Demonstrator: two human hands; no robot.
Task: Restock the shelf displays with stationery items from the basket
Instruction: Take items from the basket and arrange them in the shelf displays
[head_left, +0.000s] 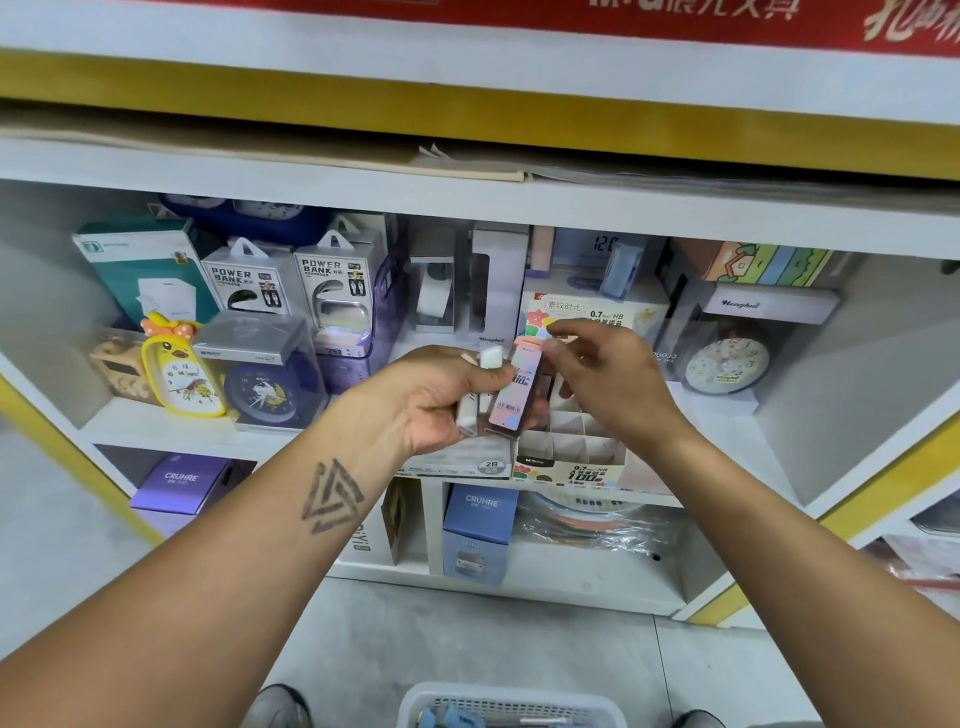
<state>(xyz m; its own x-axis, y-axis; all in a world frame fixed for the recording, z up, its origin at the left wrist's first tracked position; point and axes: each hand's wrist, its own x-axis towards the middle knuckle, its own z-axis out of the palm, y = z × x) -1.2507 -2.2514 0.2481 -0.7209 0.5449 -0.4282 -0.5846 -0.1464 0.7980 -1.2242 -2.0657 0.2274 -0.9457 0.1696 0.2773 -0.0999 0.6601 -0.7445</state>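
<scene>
Head view: one camera, looking down at both hands before the shelf.
Left hand (441, 400): fingers curled round several slim lead cases (511, 395), fanned upright, likely kept as a ready supply close to the display.
Right hand (602, 374): at 3 o'clock of the cases, thumb and forefinger nearly closed at the top of the pastel case; actual contact cannot be told. Probably picking one out.
Display box (571, 447): just behind the hands, white dividers showing, cells open to take cases.
Basket (504, 704): at 6 o'clock on the floor, between the feet, within reach for more stock.
Clocks (179, 371): at 9 o'clock, untouched.
</scene>
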